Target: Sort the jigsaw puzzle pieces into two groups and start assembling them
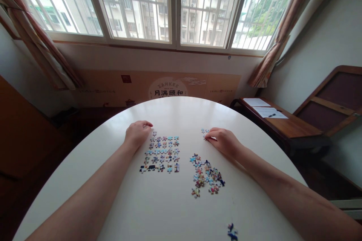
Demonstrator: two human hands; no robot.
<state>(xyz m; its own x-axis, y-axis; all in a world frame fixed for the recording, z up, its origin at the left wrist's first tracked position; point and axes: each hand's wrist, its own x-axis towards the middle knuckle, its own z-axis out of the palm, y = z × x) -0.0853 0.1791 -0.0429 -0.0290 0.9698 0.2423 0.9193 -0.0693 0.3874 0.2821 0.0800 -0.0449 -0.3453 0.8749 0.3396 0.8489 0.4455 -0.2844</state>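
Note:
On the white round table, loose jigsaw puzzle pieces lie in several rows left of centre. My left hand rests at the top left of these rows, fingers curled together beside a single piece. Whether anything is between its fingertips is hidden. Across from it, my right hand pinches a small puzzle piece with thumb and fingers, just below a few light blue pieces. Nearer to me than that hand lies a mixed heap of pieces.
A few dark blue pieces lie near the bottom of the view. To the right stands a wooden chair with papers and a pen on it. Behind the table are a printed cardboard panel and barred windows.

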